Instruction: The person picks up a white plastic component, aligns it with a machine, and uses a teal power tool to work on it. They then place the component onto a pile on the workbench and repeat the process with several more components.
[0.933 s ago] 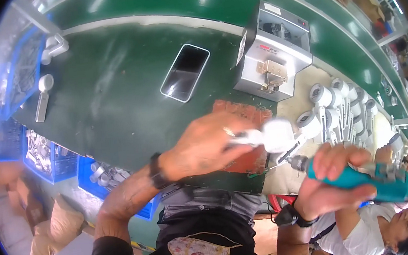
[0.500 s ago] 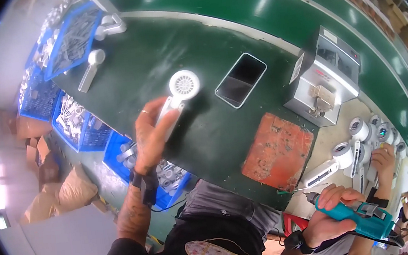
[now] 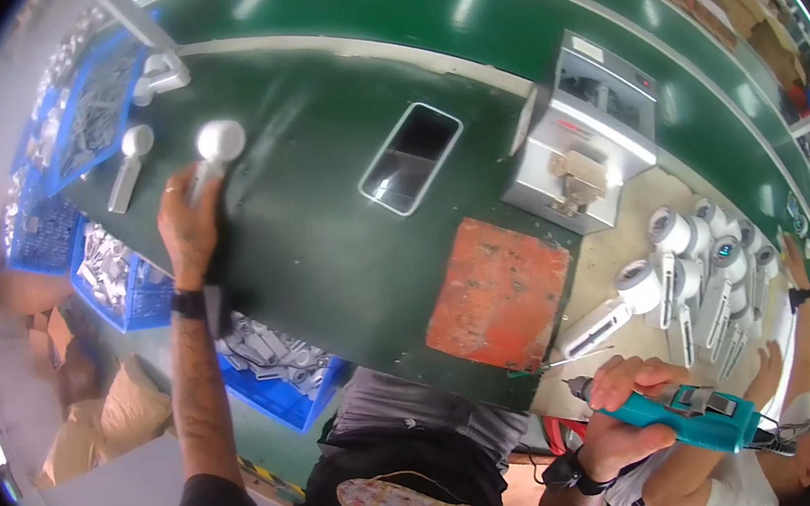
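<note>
My left hand (image 3: pixel 188 221) grips the handle of a white handheld fan (image 3: pixel 220 141), its round head up and away from me, over the left side of the green table. Just left of it a second white fan (image 3: pixel 128 170) lies on the tabletop. At the lower right my right hand (image 3: pixel 624 418) is wrapped round a teal electric screwdriver (image 3: pixel 688 413), whose tip points left. It is held near an orange-red mat (image 3: pixel 498 294), apart from it. Several white fans (image 3: pixel 640 284) lie piled to the right.
A phone (image 3: pixel 412 159) lies mid-table. Behind the mat stands a silver machine (image 3: pixel 580 138). Blue bins (image 3: pixel 272 400) of white parts line the left and near edges. At the right, a co-worker's arms (image 3: pixel 800 318) reach beside the fan pile.
My left hand has moved left with the fan, whose grille side no longer shows. The view has shifted. The co-worker's hand has come away from the fan pile. My right hand keeps its hold.
</note>
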Demonstrator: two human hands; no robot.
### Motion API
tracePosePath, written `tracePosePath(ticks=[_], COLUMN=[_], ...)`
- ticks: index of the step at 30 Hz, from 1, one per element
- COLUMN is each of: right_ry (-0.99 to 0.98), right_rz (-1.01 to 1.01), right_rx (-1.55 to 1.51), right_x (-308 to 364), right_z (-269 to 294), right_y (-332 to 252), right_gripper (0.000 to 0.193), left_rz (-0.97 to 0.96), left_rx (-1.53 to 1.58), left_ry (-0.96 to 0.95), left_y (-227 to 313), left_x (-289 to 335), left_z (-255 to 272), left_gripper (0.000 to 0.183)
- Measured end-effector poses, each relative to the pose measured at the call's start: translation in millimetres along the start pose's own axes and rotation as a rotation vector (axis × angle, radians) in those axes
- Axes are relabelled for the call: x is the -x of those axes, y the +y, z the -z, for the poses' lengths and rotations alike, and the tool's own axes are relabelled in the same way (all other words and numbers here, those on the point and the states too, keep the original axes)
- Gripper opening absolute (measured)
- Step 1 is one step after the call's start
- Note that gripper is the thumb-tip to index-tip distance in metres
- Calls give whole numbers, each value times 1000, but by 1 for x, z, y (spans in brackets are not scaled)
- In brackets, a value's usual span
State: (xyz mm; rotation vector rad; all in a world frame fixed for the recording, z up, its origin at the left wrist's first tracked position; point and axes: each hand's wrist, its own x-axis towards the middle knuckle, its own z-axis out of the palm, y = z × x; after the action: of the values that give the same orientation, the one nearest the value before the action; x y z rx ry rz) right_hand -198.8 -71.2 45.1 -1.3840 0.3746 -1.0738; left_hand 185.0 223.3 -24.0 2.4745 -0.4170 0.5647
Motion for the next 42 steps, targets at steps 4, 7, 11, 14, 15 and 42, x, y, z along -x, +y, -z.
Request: tracePosePath(ticks=[4,7,11,14,15,42], right_ry=[16,0,-10,-41,-37,229], right_rz=[-58,-62,-103,-104,-102,-32], right_rx=[-39,-27,21,38,43,75], right_x=[4,9,16,18,18,-37], right_z=[1,8,20,19,21,-15], right_y=[2,-2,-15,-20,-19,-25], right_gripper=[73,72,71,71,71,76], left_rz=[7,12,-59,-245,-368,-1011], left_rx=[111,182,16,-169,-191,707], left_ry=[-37,-111,-125,28,182,-809], left_y=[-18,-41,-27,16,55,296], left_x=[-17,-22,-27,-19,-10,79], left_z=[-3,-9,-7,2,6,-48], left_gripper=[30,32,36,38,39,32])
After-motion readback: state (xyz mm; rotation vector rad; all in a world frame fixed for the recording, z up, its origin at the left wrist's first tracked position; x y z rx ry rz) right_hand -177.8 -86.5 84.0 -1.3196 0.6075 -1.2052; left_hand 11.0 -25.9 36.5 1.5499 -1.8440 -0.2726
